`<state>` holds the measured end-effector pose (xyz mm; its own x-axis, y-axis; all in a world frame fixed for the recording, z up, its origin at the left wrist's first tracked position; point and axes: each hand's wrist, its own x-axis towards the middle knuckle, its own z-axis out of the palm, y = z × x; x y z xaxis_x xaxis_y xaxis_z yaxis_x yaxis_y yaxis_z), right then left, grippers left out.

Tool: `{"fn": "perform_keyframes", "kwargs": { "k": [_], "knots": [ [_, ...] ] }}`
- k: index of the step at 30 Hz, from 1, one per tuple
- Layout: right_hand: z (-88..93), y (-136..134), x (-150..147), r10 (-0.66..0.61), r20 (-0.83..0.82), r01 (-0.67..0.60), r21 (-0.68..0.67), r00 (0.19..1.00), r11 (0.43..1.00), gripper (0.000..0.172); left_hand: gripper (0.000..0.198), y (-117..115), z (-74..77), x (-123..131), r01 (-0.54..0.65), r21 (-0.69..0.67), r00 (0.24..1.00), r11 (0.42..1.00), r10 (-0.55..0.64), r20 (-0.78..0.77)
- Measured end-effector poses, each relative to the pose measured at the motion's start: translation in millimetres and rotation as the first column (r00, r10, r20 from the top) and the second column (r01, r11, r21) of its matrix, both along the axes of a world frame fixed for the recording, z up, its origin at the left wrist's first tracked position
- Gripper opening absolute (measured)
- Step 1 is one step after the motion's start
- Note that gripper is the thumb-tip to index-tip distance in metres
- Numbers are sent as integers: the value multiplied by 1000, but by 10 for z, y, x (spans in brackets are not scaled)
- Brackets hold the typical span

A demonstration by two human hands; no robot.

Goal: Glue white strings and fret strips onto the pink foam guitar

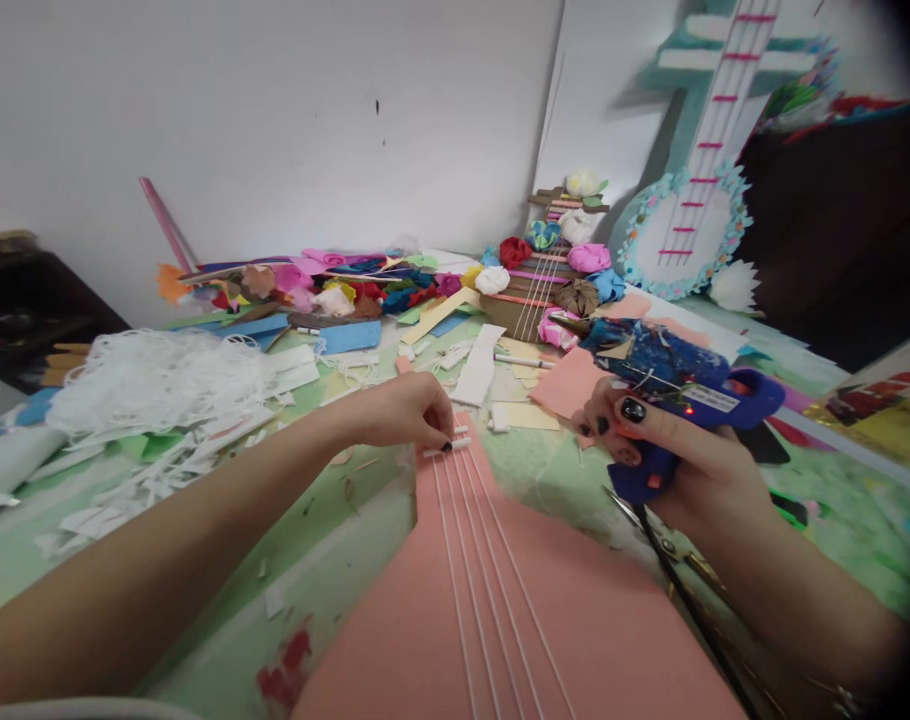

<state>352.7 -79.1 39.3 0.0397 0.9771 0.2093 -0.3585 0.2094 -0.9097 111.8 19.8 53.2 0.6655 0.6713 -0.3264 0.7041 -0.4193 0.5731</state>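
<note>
A pink instrument-shaped board (575, 590) lies in the lower middle, with several white strings (476, 560) running along it to small white pieces (459, 443) at its narrow neck. My left hand (410, 412) is at the neck, its fingers curled and pressed down beside the white pieces; whether anything is between the fingertips is hidden. On the right, my right hand (687, 455) is wrapped round a dark blue glue gun (650, 365), raised above the table with its nozzle toward the upper left and a small red light lit.
A tangle of white string (162, 385) and paper scraps lies at left. Paper flowers (350, 285) line the wall. A brown flowered instrument (530, 305) and a tall teal-and-white one (687, 220) stand behind. Scissors (669, 548) and a black cord lie under the right hand.
</note>
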Motion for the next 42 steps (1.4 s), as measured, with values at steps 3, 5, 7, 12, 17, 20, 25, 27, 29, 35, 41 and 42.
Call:
{"fn": "perform_keyframes", "kwargs": {
  "k": [3,5,7,12,17,20,25,27,29,35,41,42],
  "knots": [
    [-5,2,-4,-4,1,4,2,1000,1000,16,13,11,4,15,5,5,1000,1000,-5,-4],
    [-8,6,-10,-15,0,15,4,1000,1000,15,13,26,-4,26,3,7,1000,1000,-3,-4],
    [-8,9,-17,-34,4,34,10,999,999,13,13,44,-21,30,0,2,1000,1000,0,1],
    [-8,4,-25,-42,17,41,18,999,999,12,14,81,-72,4,-14,-43,999,999,15,33],
    [-32,-8,-10,-18,7,18,5,1000,1000,14,13,101,-89,-10,-8,-79,998,997,12,55],
    [-44,-4,-6,-18,13,18,9,1000,1000,15,11,102,-75,1,-3,-100,998,995,9,58],
    [-30,-4,-29,-19,28,19,15,999,1000,14,9,84,-44,23,-19,-109,998,994,25,52],
    [-27,-7,-36,-24,27,24,7,999,1000,15,9,81,-42,26,-23,-108,998,994,28,49],
    [-31,-8,-37,-24,24,24,-2,999,1000,14,9,85,-47,25,-19,-108,999,994,24,44],
    [-46,1,-38,-43,19,43,-19,999,999,15,11,106,-81,15,-1,-95,999,995,5,40],
    [-43,6,-45,-40,16,40,-29,999,999,15,10,77,-110,12,-50,-120,994,991,61,89],
    [-43,7,-46,-42,14,42,-27,999,999,14,11,68,-112,12,-52,-126,993,991,65,103]
  ]
}}
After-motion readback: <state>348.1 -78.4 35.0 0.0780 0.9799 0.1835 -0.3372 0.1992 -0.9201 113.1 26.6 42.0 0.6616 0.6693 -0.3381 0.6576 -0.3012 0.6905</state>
